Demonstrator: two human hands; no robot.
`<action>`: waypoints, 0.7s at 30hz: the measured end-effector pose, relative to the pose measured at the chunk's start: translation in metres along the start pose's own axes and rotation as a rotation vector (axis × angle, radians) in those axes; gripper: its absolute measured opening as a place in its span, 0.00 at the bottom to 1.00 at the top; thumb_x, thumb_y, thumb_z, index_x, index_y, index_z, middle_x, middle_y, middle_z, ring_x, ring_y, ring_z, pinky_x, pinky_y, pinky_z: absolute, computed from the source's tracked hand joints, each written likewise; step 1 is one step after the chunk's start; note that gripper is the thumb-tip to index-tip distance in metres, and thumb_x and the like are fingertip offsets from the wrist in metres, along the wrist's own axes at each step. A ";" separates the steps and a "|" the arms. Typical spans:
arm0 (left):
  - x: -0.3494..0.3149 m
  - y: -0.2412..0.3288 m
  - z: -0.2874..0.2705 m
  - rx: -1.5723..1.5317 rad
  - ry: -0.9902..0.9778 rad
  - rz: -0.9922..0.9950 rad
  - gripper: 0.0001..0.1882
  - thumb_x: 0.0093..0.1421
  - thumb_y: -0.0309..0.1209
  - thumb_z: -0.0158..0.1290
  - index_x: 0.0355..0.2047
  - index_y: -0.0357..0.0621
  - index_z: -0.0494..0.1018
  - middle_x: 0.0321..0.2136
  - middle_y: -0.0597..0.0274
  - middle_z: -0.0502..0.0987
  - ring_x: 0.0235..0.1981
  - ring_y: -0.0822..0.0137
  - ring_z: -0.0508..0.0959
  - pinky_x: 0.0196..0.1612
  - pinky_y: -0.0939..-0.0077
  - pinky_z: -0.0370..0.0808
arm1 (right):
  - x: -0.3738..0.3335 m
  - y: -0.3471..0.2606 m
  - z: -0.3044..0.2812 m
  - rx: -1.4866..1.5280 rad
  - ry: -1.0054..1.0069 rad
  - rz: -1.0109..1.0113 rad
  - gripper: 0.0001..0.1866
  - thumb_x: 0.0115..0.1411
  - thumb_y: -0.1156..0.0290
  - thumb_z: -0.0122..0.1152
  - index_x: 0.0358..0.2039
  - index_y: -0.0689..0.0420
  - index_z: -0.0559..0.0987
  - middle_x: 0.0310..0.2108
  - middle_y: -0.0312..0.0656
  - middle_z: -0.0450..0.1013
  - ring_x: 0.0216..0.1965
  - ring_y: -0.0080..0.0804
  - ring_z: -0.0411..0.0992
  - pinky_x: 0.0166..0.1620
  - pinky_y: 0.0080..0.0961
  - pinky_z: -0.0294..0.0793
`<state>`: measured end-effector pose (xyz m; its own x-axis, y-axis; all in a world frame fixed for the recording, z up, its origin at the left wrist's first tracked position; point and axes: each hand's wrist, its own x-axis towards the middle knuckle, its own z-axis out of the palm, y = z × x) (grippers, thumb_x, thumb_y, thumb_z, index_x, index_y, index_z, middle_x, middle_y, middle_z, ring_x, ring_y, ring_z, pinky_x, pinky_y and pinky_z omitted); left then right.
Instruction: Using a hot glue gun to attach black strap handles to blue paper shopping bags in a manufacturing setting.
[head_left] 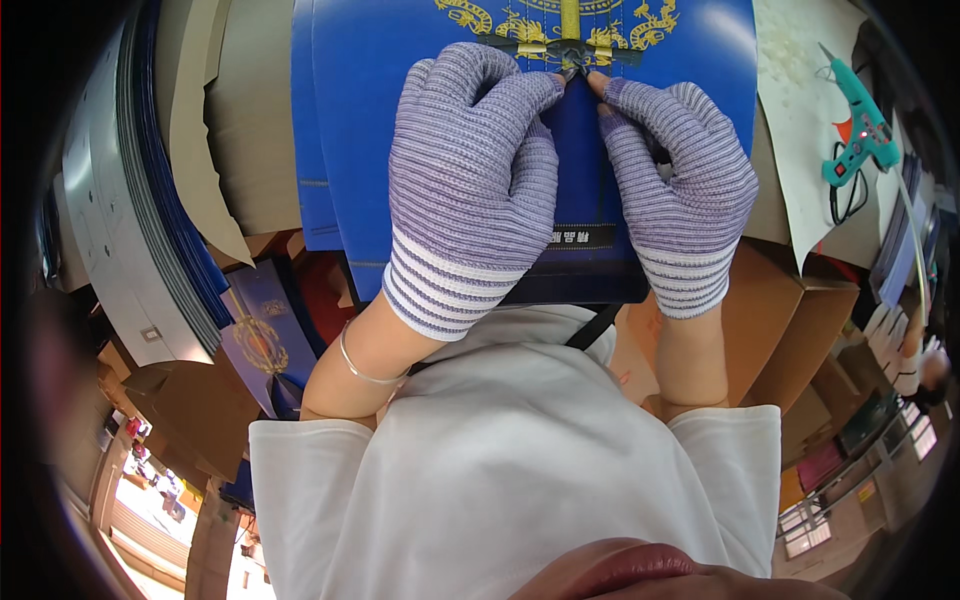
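A blue gift box panel (350, 120) printed in gold lies in front of me, with a small dark ribbon bow (572, 60) at its upper middle. My left hand (465, 165), in a purple-and-white striped fingerless-tip glove, is closed, its thumb and forefinger pinching the bow's left side. From the other side my right hand (680, 165), gloved alike, pinches the bow's right side. The two sets of fingertips nearly meet at the knot and partly cover it. A black label (590, 237) shows on the panel between my wrists.
To the right, a teal glue gun (862, 130) with a cord rests on a white sheet (795, 130). Stacked flat panels (120, 230) stand at the left, near another blue printed piece (265, 330). Open cardboard boxes (750, 330) sit below the table edge at right.
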<state>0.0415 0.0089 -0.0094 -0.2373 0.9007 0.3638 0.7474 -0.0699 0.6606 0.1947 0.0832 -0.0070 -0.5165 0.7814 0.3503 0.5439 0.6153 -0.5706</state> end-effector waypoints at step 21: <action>0.001 0.001 -0.017 -0.252 0.021 -0.041 0.10 0.58 0.21 0.52 0.40 0.34 0.78 0.37 0.55 0.77 0.34 0.65 0.77 0.40 0.76 0.75 | 0.001 -0.002 -0.016 0.029 0.099 -0.049 0.08 0.54 0.74 0.64 0.36 0.53 0.84 0.27 0.41 0.77 0.30 0.37 0.75 0.37 0.27 0.72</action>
<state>0.0309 0.0026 0.0028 -0.2791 0.8961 0.3450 0.5590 -0.1405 0.8172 0.2034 0.0842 0.0063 -0.4730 0.7580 0.4490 0.4994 0.6506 -0.5721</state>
